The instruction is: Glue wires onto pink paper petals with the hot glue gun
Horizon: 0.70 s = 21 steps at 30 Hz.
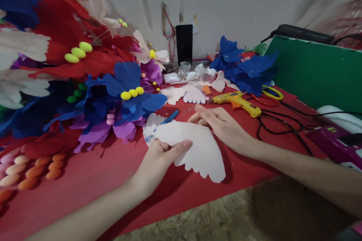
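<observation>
A white paper wing shape with a scalloped lower edge is pinched between the thumb and fingers of my left hand. My right hand is behind the shape's upper right edge, thumb and index finger together at thin wires. A blue pen lies just beyond the white shape, near a smaller scalloped white piece. Past my right hand, a yellow glue gun rests with its nozzle toward a blue-edged scalloped piece.
Paper butterflies in blue, red and white crowd the left side. Orange oval pieces lie front left. A black phone stands at the wall. Yellow-handled scissors, black cables, a green box and a purple device are at right.
</observation>
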Available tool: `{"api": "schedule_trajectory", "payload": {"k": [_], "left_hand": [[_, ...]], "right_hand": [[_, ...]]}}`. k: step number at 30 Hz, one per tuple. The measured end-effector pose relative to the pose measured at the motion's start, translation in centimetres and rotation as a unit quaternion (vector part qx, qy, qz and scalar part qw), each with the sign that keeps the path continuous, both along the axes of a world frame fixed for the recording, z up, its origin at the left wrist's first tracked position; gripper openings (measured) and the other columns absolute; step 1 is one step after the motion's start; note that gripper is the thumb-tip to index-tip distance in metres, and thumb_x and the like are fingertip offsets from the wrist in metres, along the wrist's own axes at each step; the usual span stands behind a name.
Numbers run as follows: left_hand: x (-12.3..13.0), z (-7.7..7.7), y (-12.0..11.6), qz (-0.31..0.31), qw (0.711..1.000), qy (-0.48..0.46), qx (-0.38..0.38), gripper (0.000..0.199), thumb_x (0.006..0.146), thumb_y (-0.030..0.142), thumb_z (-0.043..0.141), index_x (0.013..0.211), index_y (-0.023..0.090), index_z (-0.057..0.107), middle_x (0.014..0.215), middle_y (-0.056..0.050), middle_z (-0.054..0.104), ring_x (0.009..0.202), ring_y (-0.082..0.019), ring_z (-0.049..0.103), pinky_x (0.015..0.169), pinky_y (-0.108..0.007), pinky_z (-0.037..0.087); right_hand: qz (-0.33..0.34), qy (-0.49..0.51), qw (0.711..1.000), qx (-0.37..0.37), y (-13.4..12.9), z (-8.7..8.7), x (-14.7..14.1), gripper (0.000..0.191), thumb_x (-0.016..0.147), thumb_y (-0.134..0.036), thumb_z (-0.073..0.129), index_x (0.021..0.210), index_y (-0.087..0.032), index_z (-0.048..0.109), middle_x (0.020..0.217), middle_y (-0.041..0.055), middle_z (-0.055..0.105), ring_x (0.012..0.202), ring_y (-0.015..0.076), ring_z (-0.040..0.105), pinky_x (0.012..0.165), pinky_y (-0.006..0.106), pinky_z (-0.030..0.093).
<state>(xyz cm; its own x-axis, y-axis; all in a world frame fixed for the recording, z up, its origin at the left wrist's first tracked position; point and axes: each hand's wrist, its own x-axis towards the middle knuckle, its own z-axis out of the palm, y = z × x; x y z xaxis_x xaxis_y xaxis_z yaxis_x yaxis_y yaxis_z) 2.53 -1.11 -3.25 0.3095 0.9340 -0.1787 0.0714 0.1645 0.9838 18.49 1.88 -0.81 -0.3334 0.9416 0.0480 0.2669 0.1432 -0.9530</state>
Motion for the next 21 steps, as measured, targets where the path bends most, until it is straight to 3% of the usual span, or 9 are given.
{"api": "schedule_trajectory", "payload": {"k": [4, 7, 11, 15, 21], "left_hand": [[-0.02, -0.14, 0.03, -0.029, 0.999, -0.003, -0.023, 0.03, 0.07, 0.042, 0.063, 0.06, 0.014, 0.06, 0.056, -0.002, 0.06, 0.053, -0.013, 0.053, 0.051, -0.025, 0.041], [-0.19, -0.28, -0.05, -0.036, 0.999, 0.001, -0.031, 0.031, 0.07, 0.044, 0.063, 0.061, 0.014, 0.06, 0.054, -0.002, 0.058, 0.052, -0.014, 0.053, 0.049, -0.025, 0.039], [-0.38, -0.35, -0.04, -0.045, 0.998, 0.008, -0.036, 0.034, 0.071, 0.046, 0.062, 0.058, 0.014, 0.058, 0.051, -0.001, 0.055, 0.05, -0.013, 0.051, 0.047, -0.025, 0.036], [-0.47, -0.43, 0.13, -0.046, 0.998, 0.016, -0.033, 0.035, 0.07, 0.047, 0.062, 0.059, 0.015, 0.057, 0.052, -0.001, 0.055, 0.049, -0.012, 0.049, 0.046, -0.024, 0.034], [-0.55, -0.52, 0.21, -0.05, 0.998, 0.034, -0.027, 0.038, 0.071, 0.049, 0.06, 0.055, 0.015, 0.055, 0.051, -0.001, 0.054, 0.048, -0.012, 0.047, 0.046, -0.025, 0.033]], "right_hand": [[0.061, -0.066, 0.995, 0.038, -0.04, -0.09, -0.1, 0.048, 0.075, -0.058, 0.046, 0.052, -0.016, 0.042, 0.048, -0.0046, 0.029, 0.045, 0.0048, 0.027, 0.04, 0.021, 0.018], [0.06, -0.083, 0.991, 0.089, -0.22, -0.33, -0.26, 0.042, 0.08, -0.046, 0.042, 0.05, -0.017, 0.035, 0.049, -0.0048, 0.025, 0.046, 0.0045, 0.025, 0.042, 0.021, 0.018], [0.072, -0.085, 0.99, 0.085, -0.01, -0.33, -0.03, 0.038, 0.081, -0.04, 0.037, 0.051, -0.018, 0.027, 0.05, -0.0051, 0.023, 0.045, 0.0039, 0.023, 0.04, 0.02, 0.018], [0.1, -0.087, 0.989, 0.073, 0.29, -0.21, 0.33, 0.039, 0.082, -0.042, 0.034, 0.052, -0.018, 0.029, 0.049, -0.0048, 0.027, 0.044, 0.0038, 0.027, 0.039, 0.019, 0.021], [0.064, -0.095, 0.991, 0.066, 0.09, 0.19, 0.21, 0.042, 0.084, -0.043, 0.033, 0.052, -0.018, 0.035, 0.044, -0.0062, 0.027, 0.039, 0.0033, 0.026, 0.037, 0.018, 0.02]]}}
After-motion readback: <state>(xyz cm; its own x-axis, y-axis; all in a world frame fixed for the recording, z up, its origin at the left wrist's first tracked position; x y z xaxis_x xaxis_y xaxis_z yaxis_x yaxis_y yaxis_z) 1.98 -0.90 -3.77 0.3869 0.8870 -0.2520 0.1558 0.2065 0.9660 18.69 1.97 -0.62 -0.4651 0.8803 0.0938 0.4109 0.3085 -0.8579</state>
